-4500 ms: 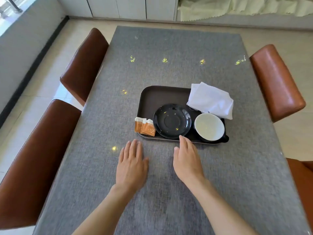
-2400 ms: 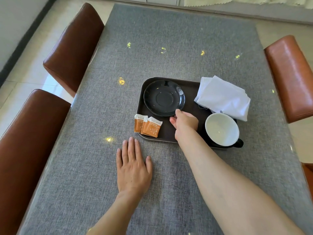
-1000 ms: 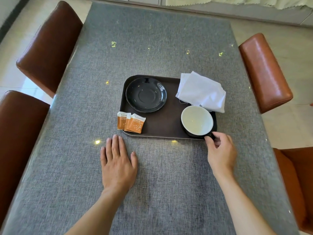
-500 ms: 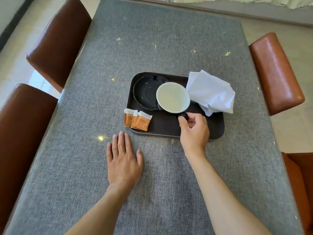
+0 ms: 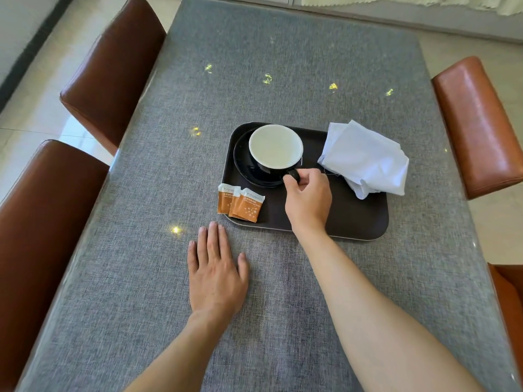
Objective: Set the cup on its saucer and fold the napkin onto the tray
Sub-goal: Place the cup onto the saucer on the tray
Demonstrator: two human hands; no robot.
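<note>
A black cup with a white inside [image 5: 276,147] stands upright over the black saucer [image 5: 244,162] at the far left of the dark brown tray [image 5: 351,219]. My right hand [image 5: 307,198] pinches the cup's handle from the near right side. A crumpled white napkin [image 5: 365,159] lies on the tray's far right corner and hangs over its edge. My left hand [image 5: 216,274] rests flat on the table in front of the tray, fingers apart, holding nothing.
Two orange sachets [image 5: 240,203] lie across the tray's near left rim. The tray sits on a grey cloth-covered table [image 5: 283,66]. Brown leather chairs stand at the left [image 5: 110,66] and right [image 5: 478,123] sides.
My right hand has carried the cup by its handle leftward and away from me, from beside the saucer to directly over it. The left hand has stayed flat on the table.
</note>
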